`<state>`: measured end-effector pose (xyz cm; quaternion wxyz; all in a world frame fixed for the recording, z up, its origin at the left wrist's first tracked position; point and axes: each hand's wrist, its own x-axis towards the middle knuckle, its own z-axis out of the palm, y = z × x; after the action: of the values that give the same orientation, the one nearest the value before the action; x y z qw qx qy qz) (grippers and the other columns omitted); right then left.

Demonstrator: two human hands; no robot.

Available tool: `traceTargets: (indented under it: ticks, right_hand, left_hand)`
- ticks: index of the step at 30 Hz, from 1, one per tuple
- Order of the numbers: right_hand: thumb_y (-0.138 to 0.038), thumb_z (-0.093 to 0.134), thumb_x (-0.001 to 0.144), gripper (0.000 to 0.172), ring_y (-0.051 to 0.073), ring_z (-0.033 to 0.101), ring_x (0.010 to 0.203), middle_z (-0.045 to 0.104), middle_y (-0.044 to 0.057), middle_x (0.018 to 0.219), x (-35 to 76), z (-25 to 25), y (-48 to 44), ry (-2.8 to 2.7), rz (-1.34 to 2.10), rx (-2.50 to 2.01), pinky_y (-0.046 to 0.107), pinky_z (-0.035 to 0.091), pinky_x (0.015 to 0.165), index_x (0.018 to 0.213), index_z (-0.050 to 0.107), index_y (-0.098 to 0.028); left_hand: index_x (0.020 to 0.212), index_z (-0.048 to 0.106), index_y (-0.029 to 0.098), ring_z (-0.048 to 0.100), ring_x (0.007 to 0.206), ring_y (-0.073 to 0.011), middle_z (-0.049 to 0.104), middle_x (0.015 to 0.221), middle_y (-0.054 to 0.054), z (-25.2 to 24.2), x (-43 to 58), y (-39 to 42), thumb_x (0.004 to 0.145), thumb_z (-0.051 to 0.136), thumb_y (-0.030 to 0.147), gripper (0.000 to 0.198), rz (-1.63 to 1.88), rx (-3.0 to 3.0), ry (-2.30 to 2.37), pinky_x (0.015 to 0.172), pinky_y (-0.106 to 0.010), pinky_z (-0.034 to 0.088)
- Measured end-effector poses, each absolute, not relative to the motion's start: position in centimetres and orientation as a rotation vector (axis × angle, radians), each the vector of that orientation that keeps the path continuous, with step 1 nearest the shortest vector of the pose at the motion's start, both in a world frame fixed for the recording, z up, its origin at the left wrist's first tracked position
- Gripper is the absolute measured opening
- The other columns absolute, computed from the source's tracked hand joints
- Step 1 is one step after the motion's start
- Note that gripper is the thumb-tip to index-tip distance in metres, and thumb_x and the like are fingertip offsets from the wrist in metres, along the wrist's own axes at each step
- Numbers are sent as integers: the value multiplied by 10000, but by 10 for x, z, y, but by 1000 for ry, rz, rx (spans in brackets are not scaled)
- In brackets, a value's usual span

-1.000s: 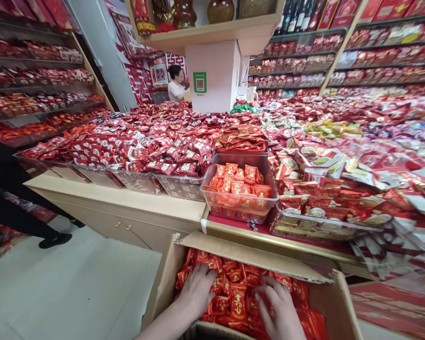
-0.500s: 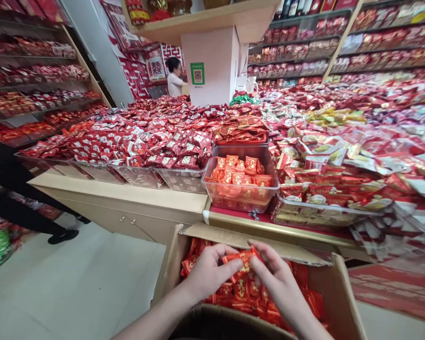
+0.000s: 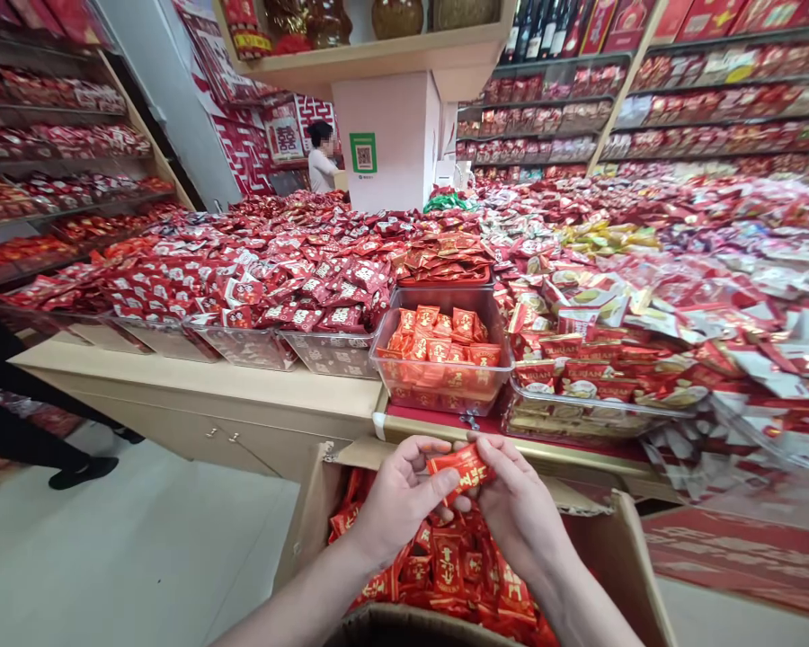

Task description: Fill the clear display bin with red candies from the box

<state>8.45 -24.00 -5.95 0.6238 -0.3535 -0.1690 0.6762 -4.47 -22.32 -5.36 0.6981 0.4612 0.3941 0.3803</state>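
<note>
Between both hands is a small red candy packet (image 3: 464, 471) with gold characters, held above an open cardboard box. My left hand (image 3: 404, 494) grips its left end, thumb across the front. My right hand (image 3: 512, 485) pinches the upper right end. Below them the cardboard box (image 3: 637, 557) is filled with matching red packets (image 3: 448, 566). Just beyond, a clear plastic bin (image 3: 445, 391) on the counter holds more red packets of the same look, partly filled and standing in rows.
Clear bins of dark red packets (image 3: 243, 288) line the counter (image 3: 195, 382) to the left. Durian-labelled packets (image 3: 593, 359) heap up at right. A white pillar (image 3: 391, 144) rises behind. Someone's dark-clad legs (image 3: 47, 431) are at far left; another person (image 3: 322, 162) is at the back.
The packet now lies more face-on, its gold characters showing, as my fingers have shifted on it. The whole view has moved slightly, with the counter sliding left.
</note>
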Motion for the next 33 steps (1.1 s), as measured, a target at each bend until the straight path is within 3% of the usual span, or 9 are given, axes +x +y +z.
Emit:
traceTargets:
  ticks: [4, 7, 9, 13, 17, 20, 24, 28, 33]
  right_hand:
    - [-326, 608, 699, 131, 134, 570, 655, 647, 14, 837, 85, -67, -240, -418, 1541, -843, 269, 446, 575, 744, 612, -203]
    - [-317, 548, 752, 129, 187, 585, 823, 653, 36, 914, 86, -72, -242, -689, 1321, -962, 344, 452, 723, 768, 641, -230]
    - [-235, 558, 748, 125, 205, 557, 917, 644, 43, 960, 87, -72, -244, -1040, 996, -1022, 377, 421, 810, 825, 655, -255]
    - [-77, 584, 685, 345, 230, 485, 1029, 590, 51, 1071, 87, -69, -254, -1620, 492, -893, 412, 400, 855, 952, 627, -291]
    - [-158, 567, 721, 332, 236, 442, 1097, 477, 79, 1207, 79, -67, -261, -1354, 730, -1026, 397, 419, 857, 1035, 549, -267]
    - [-262, 564, 739, 298, 184, 568, 863, 595, 69, 977, 77, -67, -257, -986, 1126, -1052, 321, 492, 699, 1028, 496, -232]
    - [-302, 622, 684, 210, 117, 543, 654, 602, 5, 746, 85, -75, -257, -912, 1317, -1075, 245, 466, 606, 836, 527, -192]
    - [-343, 594, 674, 202, 136, 531, 594, 586, 3, 651, 100, -112, -279, -1202, 1240, -1374, 253, 443, 556, 783, 538, -183]
    - [-306, 481, 724, 246, 227, 577, 859, 635, 89, 909, 126, -174, -300, -1698, 907, -1738, 340, 452, 765, 914, 578, -184]
  left_hand:
    - [763, 519, 144, 591, 532, -105, 624, 640, 8, -64, -48, -219, 638, 673, 276, 239, 942, 956, 964, 452, -168, 386]
    - [778, 566, 133, 554, 521, -72, 606, 652, 14, -61, -50, -217, 637, 678, 263, 223, 1032, 825, 979, 452, -156, 361]
    - [880, 564, 154, 576, 638, -95, 618, 783, -14, -54, -50, -216, 691, 630, 302, 250, 1035, 678, 873, 548, -183, 414]
    - [946, 526, 168, 569, 841, -132, 602, 974, -59, -37, -50, -214, 715, 612, 265, 264, 1001, 595, 719, 765, -258, 427]
    - [1023, 481, 193, 568, 856, -136, 593, 1011, -53, -31, -48, -211, 655, 648, 119, 411, 1109, 847, 763, 776, -268, 432]
    - [1034, 470, 193, 576, 855, -155, 595, 989, -55, -31, -43, -210, 656, 638, 117, 420, 1138, 941, 755, 750, -288, 453]
    - [963, 482, 173, 593, 799, -153, 632, 847, -38, -42, -45, -215, 675, 624, 171, 321, 1123, 910, 814, 739, -290, 452]
    - [955, 522, 159, 579, 765, -161, 636, 827, -56, -83, -77, -227, 737, 536, 278, 249, 698, 1222, 1055, 708, -291, 440]
    - [849, 621, 184, 508, 896, -213, 589, 926, -59, -146, -124, -245, 676, 524, 193, 198, 54, 1978, 1370, 814, -338, 367]
